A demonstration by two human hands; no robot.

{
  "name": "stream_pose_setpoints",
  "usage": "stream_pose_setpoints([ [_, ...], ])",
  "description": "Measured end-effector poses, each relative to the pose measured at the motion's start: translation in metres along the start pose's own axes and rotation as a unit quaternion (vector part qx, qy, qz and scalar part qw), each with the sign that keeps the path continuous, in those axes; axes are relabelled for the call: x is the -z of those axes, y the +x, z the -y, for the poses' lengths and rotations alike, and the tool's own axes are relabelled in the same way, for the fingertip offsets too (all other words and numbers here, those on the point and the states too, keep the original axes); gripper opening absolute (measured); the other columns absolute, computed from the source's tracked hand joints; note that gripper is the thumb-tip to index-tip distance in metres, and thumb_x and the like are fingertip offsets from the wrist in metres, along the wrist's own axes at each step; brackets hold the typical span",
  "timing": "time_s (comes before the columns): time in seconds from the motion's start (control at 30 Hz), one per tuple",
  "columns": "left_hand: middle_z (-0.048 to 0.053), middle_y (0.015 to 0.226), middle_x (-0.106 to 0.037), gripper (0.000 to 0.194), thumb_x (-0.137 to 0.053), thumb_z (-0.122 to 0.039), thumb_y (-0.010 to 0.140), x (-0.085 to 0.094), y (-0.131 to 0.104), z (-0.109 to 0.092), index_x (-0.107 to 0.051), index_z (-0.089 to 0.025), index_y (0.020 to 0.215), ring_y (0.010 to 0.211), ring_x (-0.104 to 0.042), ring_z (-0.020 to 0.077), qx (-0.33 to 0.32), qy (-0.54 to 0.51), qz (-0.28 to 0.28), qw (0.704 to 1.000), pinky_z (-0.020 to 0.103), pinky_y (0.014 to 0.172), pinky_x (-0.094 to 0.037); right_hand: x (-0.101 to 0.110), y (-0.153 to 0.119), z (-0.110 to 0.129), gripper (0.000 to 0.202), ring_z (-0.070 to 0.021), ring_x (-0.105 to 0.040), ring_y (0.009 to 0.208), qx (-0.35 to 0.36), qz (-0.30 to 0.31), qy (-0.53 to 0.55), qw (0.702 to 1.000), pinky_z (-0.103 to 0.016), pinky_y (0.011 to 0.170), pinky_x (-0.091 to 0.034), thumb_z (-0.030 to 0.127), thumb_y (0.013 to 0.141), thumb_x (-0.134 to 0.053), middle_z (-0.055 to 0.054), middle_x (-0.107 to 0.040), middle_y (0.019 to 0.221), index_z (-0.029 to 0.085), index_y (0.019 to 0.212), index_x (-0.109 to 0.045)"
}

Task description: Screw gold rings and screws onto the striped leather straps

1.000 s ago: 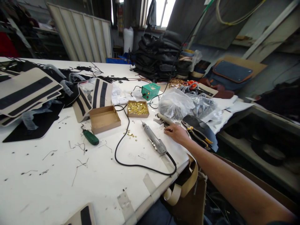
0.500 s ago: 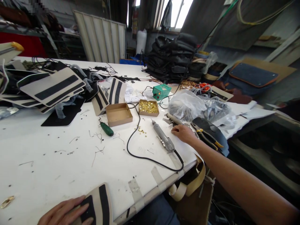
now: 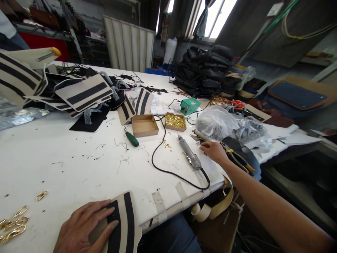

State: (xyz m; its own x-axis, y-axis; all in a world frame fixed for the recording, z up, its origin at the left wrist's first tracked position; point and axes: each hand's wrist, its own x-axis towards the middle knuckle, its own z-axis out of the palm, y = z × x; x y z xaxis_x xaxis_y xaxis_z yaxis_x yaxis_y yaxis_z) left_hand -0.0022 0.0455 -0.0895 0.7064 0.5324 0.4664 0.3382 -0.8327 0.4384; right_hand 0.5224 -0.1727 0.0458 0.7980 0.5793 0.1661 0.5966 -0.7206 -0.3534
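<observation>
My left hand (image 3: 86,225) lies with its fingers stretched out on a beige panel with black stripes (image 3: 129,221) at the table's front edge. My right hand (image 3: 214,151) rests on the tabletop at the right, its fingers curled down. Whatever they hold, if anything, is hidden. Just beyond its fingertips are metal tools (image 3: 196,138), partly covered. To its left lies a grey electric screwdriver (image 3: 190,153) with a black cord. Yellow-and-black pliers (image 3: 238,160) lie to the right of my right wrist.
A box of small gold pieces (image 3: 176,121) stands beside an open cardboard box (image 3: 145,127). A green-handled tool (image 3: 132,139) lies nearby. Striped panels (image 3: 84,93) pile up at left; gold links (image 3: 15,225) lie front left. Plastic bags (image 3: 218,119) and a green power unit (image 3: 190,106) are farther back.
The view has swung left and slightly down, bringing more gold links into sight. My left hand still lies on the striped panel; my right hand stays in nearly the same place.
</observation>
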Motion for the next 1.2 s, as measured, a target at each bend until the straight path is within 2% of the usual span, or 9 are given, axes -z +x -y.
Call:
stream_pose_setpoints([
  [0.17,0.0,0.132,-0.073,0.034,-0.068,-0.056,0.09,0.003,-0.001,-0.001,-0.074,-0.036,0.117,0.123,-0.061,0.0318,-0.013,0.038,0.024,0.999,0.05,0.1,-0.048,-0.007,-0.01,0.044,0.033,-0.0192,-0.075,0.072,0.034,0.01,0.082,0.996,-0.027,0.06,-0.055,0.035,0.094,-0.059,-0.007,-0.08,0.088,0.016,0.116,-0.075],
  [0.3,0.0,0.131,-0.073,0.031,-0.067,-0.053,0.091,0.003,0.0,-0.003,-0.074,-0.035,0.117,0.123,-0.061,0.0309,-0.013,0.026,0.024,0.999,0.049,0.102,-0.049,-0.033,-0.01,0.089,0.028,-0.016,-0.074,0.075,0.082,0.054,0.092,0.991,-0.025,0.069,-0.056,0.029,0.092,-0.065,-0.002,-0.08,0.089,0.02,0.116,-0.076],
  [0.43,0.002,0.128,-0.074,0.036,-0.068,-0.057,0.09,0.005,0.004,-0.007,-0.075,-0.034,0.116,0.121,-0.063,0.0313,-0.018,0.023,0.009,1.0,0.049,0.1,-0.051,-0.054,-0.004,0.117,0.025,-0.0184,-0.072,0.085,0.093,0.073,0.043,0.992,-0.028,0.078,-0.053,0.023,0.088,-0.068,-0.001,-0.081,0.094,0.025,0.11,-0.079],
  [0.53,0.002,0.127,-0.075,0.035,-0.068,-0.057,0.09,0.007,0.006,-0.01,-0.076,-0.034,0.115,0.12,-0.064,0.0309,-0.013,0.02,0.011,1.0,0.048,0.099,-0.051,-0.058,-0.001,0.127,0.024,-0.0217,-0.071,0.095,0.089,0.08,-0.005,0.993,-0.03,0.082,-0.05,0.024,0.087,-0.069,-0.001,-0.081,0.103,0.028,0.108,-0.08],
  [0.73,0.002,0.125,-0.075,0.036,-0.065,-0.06,0.091,0.008,0.007,-0.013,-0.077,-0.033,0.112,0.119,-0.063,0.0307,-0.006,0.01,0.001,1.0,0.048,0.1,-0.05,-0.057,-0.002,0.134,0.023,-0.0221,-0.069,0.101,0.081,0.095,-0.063,0.99,-0.029,0.079,-0.047,0.029,0.09,-0.067,0.001,-0.08,0.111,0.031,0.109,-0.079],
  [0.93,0.003,0.127,-0.075,0.037,-0.066,-0.06,0.091,0.009,0.008,-0.014,-0.077,-0.032,0.113,0.118,-0.063,0.0306,-0.009,0.01,0.008,1.0,0.047,0.1,-0.051,-0.057,-0.001,0.141,0.018,-0.0229,-0.068,0.1,0.073,0.104,-0.099,0.987,-0.029,0.074,-0.045,0.031,0.089,-0.066,0.0,-0.08,0.109,0.03,0.102,-0.079],
  [1.2,0.003,0.129,-0.074,0.034,-0.067,-0.056,0.091,0.009,0.006,-0.014,-0.075,-0.032,0.115,0.121,-0.062,0.0316,-0.002,0.007,0.015,1.0,0.05,0.103,-0.05,-0.055,0.006,0.152,0.018,-0.0231,-0.067,0.096,0.066,0.126,-0.134,0.981,-0.028,0.073,-0.045,0.026,0.085,-0.066,-0.005,-0.079,0.106,0.027,0.095,-0.081],
])
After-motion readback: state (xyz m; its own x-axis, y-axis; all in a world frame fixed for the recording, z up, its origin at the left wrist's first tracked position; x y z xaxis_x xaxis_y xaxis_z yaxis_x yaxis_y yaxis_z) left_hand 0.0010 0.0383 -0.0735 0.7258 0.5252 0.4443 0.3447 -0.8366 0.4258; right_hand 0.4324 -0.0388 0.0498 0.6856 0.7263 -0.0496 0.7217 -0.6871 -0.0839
